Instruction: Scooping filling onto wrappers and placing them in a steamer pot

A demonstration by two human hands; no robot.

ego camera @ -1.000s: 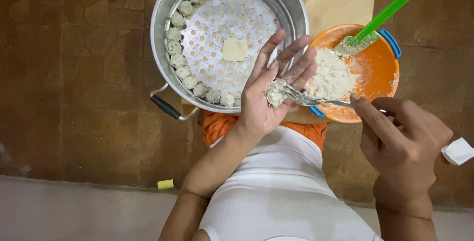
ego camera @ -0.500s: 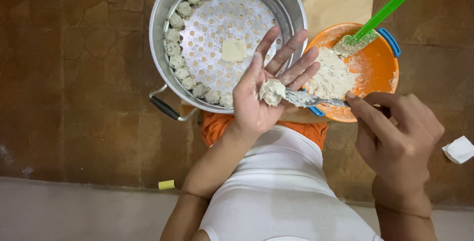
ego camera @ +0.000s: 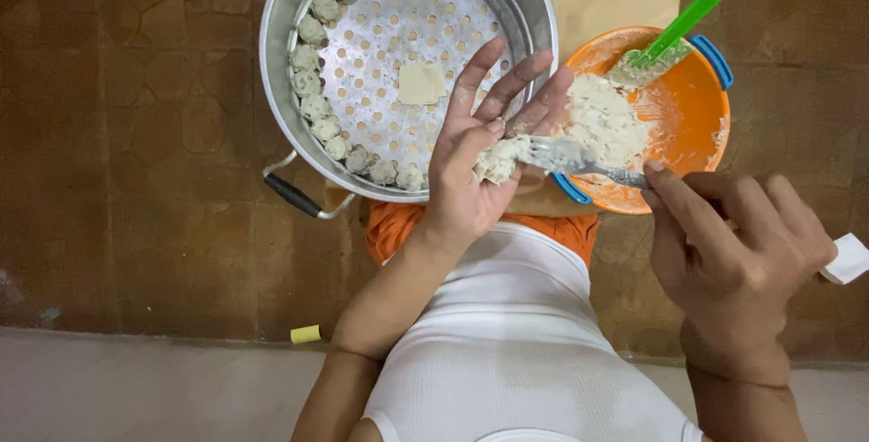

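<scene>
Left hand (ego camera: 471,180) is lying palm up with fingers spread wide, cradling a small dumpling (ego camera: 498,160) of wrapper and pale filling on the palm, just over the near rim of the steamer pot (ego camera: 281,17). Right hand (ego camera: 733,252) is gripping the handle of a metal fork (ego camera: 579,160), fingers closed around it, and the fork's tines are touching the dumpling. Orange bowl (ego camera: 697,125) with blue handles is sitting just beside the pot on the right, holding a mound of pale filling (ego camera: 602,121) and a green spatula (ego camera: 697,9) leaning out over its far rim. Inside the pot, finished dumplings (ego camera: 317,89) are lining the left edge of the perforated tray, and one flat square wrapper (ego camera: 421,83) is lying near the middle. Pot and bowl are resting on a brown tiled floor (ego camera: 127,134). A small yellow scrap (ego camera: 306,334) is lying near the pale ledge below.
</scene>
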